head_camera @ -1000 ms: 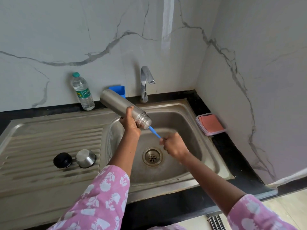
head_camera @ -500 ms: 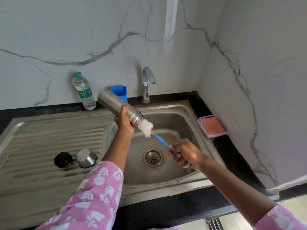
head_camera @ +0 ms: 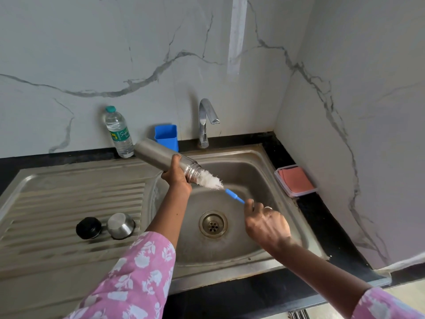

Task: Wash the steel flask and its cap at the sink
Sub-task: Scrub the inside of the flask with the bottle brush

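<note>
My left hand grips the steel flask near its threaded neck, tilted with its mouth down to the right over the sink basin. My right hand holds the blue handle of a bottle brush; most of its white bristle head sticks out of the flask's mouth. A black stopper and the steel cup cap lie side by side on the ribbed drainboard.
The tap stands behind the basin, with no water seen running. A plastic water bottle and a blue holder stand against the marble wall. A clear box with a pink sponge sits on the black counter at right.
My right hand pulled the brush out of the flask, so the white bristles that were hidden a second ago now show. Since half a second ago they have slid partly back in.
</note>
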